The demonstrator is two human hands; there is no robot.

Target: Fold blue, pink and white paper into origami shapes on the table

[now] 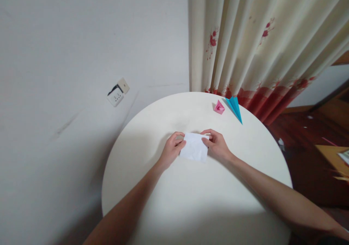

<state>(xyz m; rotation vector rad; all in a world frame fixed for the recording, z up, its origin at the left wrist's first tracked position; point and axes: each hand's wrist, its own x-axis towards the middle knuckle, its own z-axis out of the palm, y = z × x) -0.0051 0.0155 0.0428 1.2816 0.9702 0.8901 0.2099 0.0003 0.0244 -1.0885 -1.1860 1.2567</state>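
Note:
A small, roughly square sheet of white paper (194,148) is held between my hands above the middle of the round table. My left hand (173,146) pinches its left edge, thumb on top and fingers behind. At the upper right corner, my right hand (215,143) grips it the same way, with the thumb over the front. Faint creases run across the paper. The fingertips behind it are partly hidden.
On the far right of the white table (141,135) lie a pink folded paper piece (219,107) and a blue paper plane (235,108). A wall with a socket (115,96) stands to the left. A patterned curtain (245,48) hangs behind the table's far right edge.

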